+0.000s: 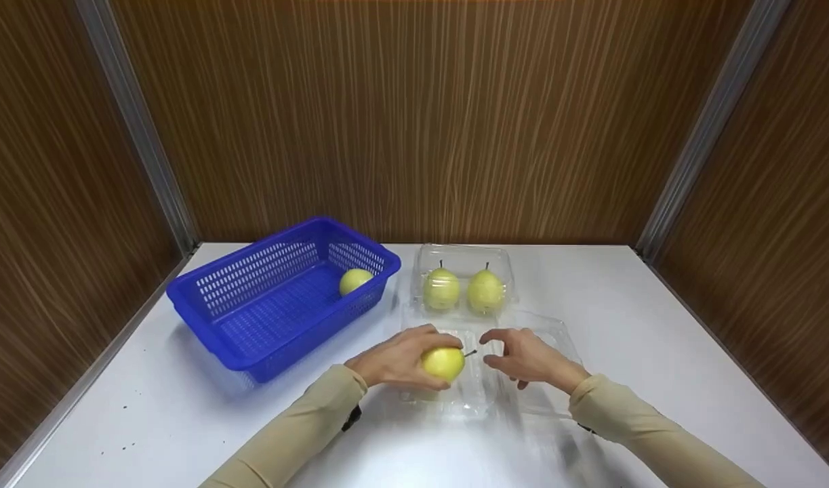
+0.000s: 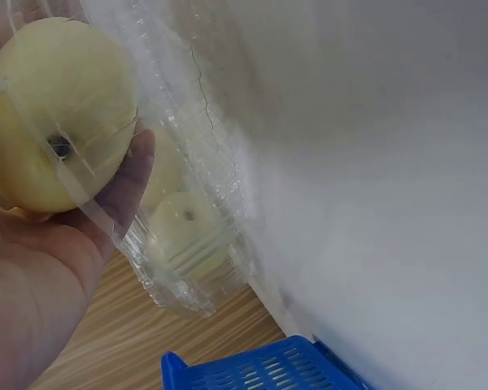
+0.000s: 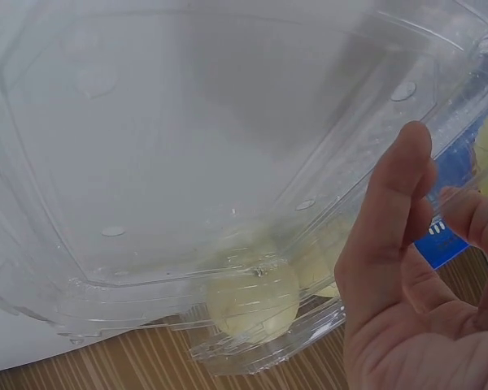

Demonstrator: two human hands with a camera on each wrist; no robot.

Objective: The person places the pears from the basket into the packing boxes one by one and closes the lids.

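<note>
**Pear in the left hand over the open plastic box**

Pear (image 1: 443, 362), yellow with a short dark stem pointing right, sits just below the middle of the head view, grasped by the left hand (image 1: 400, 358), whose fingers curl over its top and left side. In the left wrist view the same fruit fills the upper left corner, with the thumb beneath it. It is held over the near half of a clear plastic box (image 1: 522, 407), which lies open on the white table (image 1: 658, 325).

The right hand (image 1: 526, 359) is just right of the pear, fingers loosely bent and holding nothing; whether its fingertips touch the plastic is hard to tell, since the clear sheet barely shows there.

Two more pears (image 1: 463, 290) stand side by side, stems up, in the far half of the box, above the hands. Left of centre is a blue basket (image 1: 251, 318) with one pear (image 1: 354, 280) in its far right corner.
</note>
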